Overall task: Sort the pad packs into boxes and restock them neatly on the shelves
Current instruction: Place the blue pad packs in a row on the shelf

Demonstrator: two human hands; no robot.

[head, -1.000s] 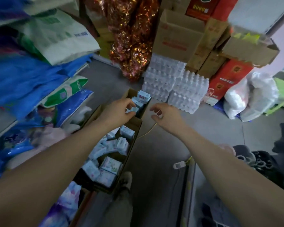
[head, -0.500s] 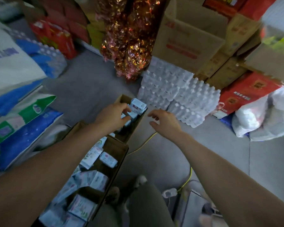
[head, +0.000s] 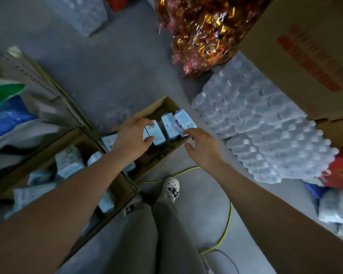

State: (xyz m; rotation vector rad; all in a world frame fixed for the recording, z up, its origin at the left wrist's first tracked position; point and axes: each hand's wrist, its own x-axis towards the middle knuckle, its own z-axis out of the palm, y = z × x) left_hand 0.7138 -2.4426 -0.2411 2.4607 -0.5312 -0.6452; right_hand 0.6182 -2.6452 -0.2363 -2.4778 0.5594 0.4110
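Observation:
A small open cardboard box [head: 162, 102] on the floor holds three pale blue pad packs standing in a row. My left hand [head: 132, 136] grips the nearest pack [head: 155, 133] between thumb and fingers. My right hand [head: 201, 144] hovers at the box's right rim, fingers spread, its fingertips touching the outermost pack [head: 183, 120]. A middle pack [head: 167, 123] stands between them. A larger open box [head: 125, 186] at the lower left holds several loose pad packs [head: 68, 163], partly hidden by my left forearm.
Shrink-wrapped water bottle packs [head: 265, 135] lie right of the small box. A sack of gold and red wrapped sweets [head: 202, 30] and a big carton [head: 305, 52] stand behind. Bagged goods on a shelf [head: 10, 107] fill the left. A yellow cable [head: 226, 226] crosses the floor by my shoe [head: 171, 187].
The view has tilted down and closer to the small box. My left hand has settled on the nearest pack, and my right hand has moved in to touch the outermost pack.

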